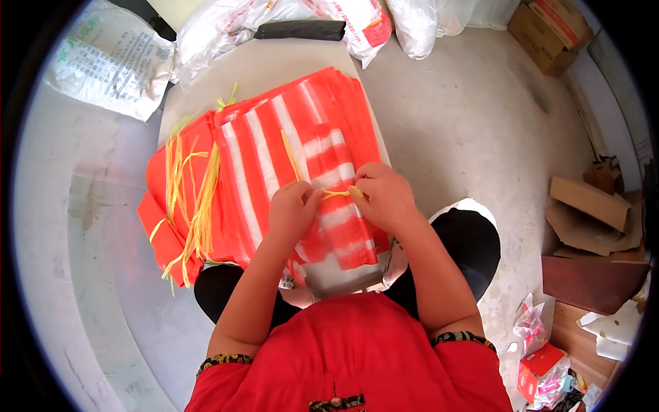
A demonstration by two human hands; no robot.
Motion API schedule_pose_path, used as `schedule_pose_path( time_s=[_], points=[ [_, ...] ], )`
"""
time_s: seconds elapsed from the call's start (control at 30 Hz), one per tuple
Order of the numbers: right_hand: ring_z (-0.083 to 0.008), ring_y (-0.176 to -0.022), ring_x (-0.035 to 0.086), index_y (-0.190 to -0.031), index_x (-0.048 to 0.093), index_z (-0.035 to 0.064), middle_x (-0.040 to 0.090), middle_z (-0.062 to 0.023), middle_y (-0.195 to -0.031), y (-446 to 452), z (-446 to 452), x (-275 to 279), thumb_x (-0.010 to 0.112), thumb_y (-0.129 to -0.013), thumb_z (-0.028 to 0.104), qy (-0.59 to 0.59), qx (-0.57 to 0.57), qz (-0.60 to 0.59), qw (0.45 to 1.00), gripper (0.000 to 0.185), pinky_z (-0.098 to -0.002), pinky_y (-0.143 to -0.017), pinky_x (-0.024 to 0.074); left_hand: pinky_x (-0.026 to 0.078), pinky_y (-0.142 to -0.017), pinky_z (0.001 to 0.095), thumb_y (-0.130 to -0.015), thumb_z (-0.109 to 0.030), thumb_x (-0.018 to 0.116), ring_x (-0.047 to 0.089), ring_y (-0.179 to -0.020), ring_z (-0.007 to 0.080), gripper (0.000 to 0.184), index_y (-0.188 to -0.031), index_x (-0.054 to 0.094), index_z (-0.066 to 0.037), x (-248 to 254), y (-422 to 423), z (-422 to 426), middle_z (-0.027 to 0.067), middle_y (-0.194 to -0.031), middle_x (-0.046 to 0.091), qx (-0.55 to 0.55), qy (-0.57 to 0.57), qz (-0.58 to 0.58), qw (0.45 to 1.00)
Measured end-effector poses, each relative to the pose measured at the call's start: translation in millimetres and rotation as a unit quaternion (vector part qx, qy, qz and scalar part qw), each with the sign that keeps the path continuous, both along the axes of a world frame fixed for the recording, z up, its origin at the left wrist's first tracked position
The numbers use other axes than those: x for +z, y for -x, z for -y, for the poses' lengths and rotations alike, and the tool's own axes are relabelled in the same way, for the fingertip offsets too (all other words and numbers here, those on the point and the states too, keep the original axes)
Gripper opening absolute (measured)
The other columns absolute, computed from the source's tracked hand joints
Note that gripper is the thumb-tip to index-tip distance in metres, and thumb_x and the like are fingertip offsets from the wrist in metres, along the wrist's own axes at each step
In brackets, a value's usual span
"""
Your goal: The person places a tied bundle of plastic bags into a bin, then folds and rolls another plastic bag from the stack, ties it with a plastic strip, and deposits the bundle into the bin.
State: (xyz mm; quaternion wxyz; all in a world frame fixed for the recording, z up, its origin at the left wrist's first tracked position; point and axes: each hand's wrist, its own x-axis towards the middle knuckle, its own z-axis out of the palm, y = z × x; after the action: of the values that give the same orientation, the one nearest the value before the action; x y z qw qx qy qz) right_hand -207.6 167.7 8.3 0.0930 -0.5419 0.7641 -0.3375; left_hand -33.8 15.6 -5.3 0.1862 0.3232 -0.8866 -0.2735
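A folded bundle of red-and-white striped plastic bags [340, 230] lies on a larger stack of striped bags [257, 141]. Across the bundle runs a yellow tie strip [335, 194], pulled between my two hands. My left hand [295, 206] pinches one end of the strip, and its other fingers curl over the bundle. At the opposite end, my right hand [384, 196] grips the strip between thumb and forefinger. A loose yellow strand [291, 154] sticks up by my left hand. More yellow strips [202, 206] are heaped on red bags [156, 180] at the left.
The stack rests on a pale tabletop [274, 58] in front of my knees. White sacks [113, 58] and a black roll [300, 29] are beyond it. Cardboard boxes [590, 213] stand at the right, with a red box [542, 371] of packaging on the floor.
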Motion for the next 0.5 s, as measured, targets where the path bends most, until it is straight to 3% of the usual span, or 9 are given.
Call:
schedule_pose_path(
  time_s=[0.17,0.27,0.5],
  points=[
    [-0.0263,-0.096,0.066,-0.082,0.072,0.0043,0.067,-0.004,-0.102,3.3,12.3,-17.1,0.065,-0.097,0.024,-0.053,-0.082,0.07,0.993,0.025,-0.0405,-0.079,0.0543,0.053,-0.068,0.0413,-0.092,-0.018,0.075,0.067,-0.075,0.0333,0.021,-0.084,0.069,0.001,-4.6,2.2,1.2,0.0171,-0.081,0.069,0.002,0.03,0.021,0.999],
    [-0.029,-0.098,0.067,-0.088,0.076,0.0075,0.068,-0.006,-0.104,5.4,13.2,-13.4,0.063,-0.096,0.029,-0.091,-0.072,0.026,0.993,0.026,-0.0423,-0.083,0.0557,0.052,-0.068,0.0432,-0.092,-0.019,0.074,0.066,-0.076,0.0347,0.022,-0.083,0.067,0.0,-6.8,-0.9,3.4,0.0172,-0.08,0.068,-0.002,0.038,0.031,0.999],
    [-0.0277,-0.097,0.067,-0.083,0.074,0.0054,0.069,-0.0053,-0.102,0.6,13.4,-1.5,0.063,-0.095,0.025,-0.052,-0.063,0.049,0.995,0.025,-0.0418,-0.08,0.0552,0.052,-0.07,0.0462,-0.093,-0.019,0.072,0.066,-0.079,0.0369,0.022,-0.083,0.066,0.0,-4.3,-0.3,-3.8,0.0173,-0.082,0.067,0.0,0.049,0.053,0.997]
  ],
)
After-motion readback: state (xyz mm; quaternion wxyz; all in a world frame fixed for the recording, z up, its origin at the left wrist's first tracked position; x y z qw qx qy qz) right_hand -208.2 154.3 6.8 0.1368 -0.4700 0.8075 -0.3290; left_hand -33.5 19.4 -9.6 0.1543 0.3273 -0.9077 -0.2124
